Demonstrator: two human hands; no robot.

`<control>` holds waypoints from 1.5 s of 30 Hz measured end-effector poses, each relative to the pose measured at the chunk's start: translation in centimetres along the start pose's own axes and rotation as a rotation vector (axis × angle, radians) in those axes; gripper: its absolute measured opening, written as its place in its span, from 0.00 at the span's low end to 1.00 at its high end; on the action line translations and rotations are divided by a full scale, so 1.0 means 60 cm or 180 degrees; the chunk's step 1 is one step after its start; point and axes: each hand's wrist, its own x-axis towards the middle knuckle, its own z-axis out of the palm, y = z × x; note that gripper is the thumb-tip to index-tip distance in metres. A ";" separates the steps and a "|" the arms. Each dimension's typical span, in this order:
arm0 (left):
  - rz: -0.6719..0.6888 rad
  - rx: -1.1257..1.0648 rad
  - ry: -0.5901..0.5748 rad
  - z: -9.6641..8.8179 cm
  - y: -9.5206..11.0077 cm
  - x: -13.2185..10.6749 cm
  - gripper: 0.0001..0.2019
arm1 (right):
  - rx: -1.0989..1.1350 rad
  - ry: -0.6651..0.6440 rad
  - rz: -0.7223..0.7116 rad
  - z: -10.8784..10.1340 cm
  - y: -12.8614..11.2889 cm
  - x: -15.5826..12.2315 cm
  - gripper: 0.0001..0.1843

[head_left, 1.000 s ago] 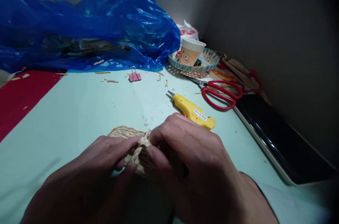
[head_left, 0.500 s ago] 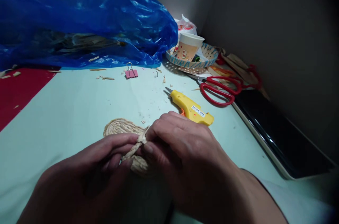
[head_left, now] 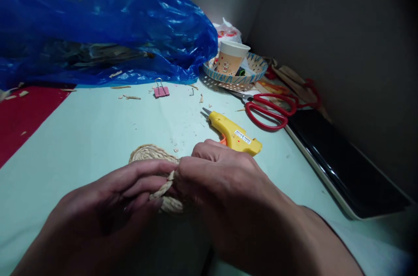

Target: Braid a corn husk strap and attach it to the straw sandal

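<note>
A coiled piece of braided straw (head_left: 152, 153) lies low in the middle of the head view, its rounded far end showing beyond my fingers. Between the hands runs a straw braid (head_left: 163, 190). My left hand (head_left: 130, 197) is closed on this braid from the left, fingers along it and thumb below. My right hand (head_left: 222, 180) pinches the braid's upper end, with its fingertips mostly hidden behind the knuckles. Just past the right hand lies a yellow glue gun (head_left: 233, 132), nozzle pointing away to the left.
A blue plastic bag (head_left: 130, 15) spreads along the back. Red-handled scissors (head_left: 267, 112) and a black tablet-like slab (head_left: 342, 163) lie right. A paper cup (head_left: 231, 58) stands in a woven tray (head_left: 225, 78). A pink binder clip (head_left: 161, 91) sits among straw scraps.
My right hand has turned and closed further over the braid, covering the flat strip that showed before. My left fingers have edged right, nearer to it.
</note>
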 end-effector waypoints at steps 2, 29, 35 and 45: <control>-0.0262 -0.0202 -0.0204 -0.003 0.018 -0.001 0.14 | 0.0021 -0.0072 -0.0038 -0.001 0.000 -0.001 0.11; -0.0652 -0.1035 -0.0544 -0.014 0.033 0.010 0.10 | 0.0196 -0.0500 0.0057 -0.019 -0.008 0.014 0.07; -0.0772 -0.1350 -0.0519 -0.007 0.042 0.011 0.07 | -0.0142 -0.0609 -0.0174 -0.011 -0.012 0.009 0.08; -0.0974 -0.1344 -0.0444 -0.010 0.049 0.018 0.11 | -0.0587 -0.0250 -0.0633 0.011 0.004 0.005 0.09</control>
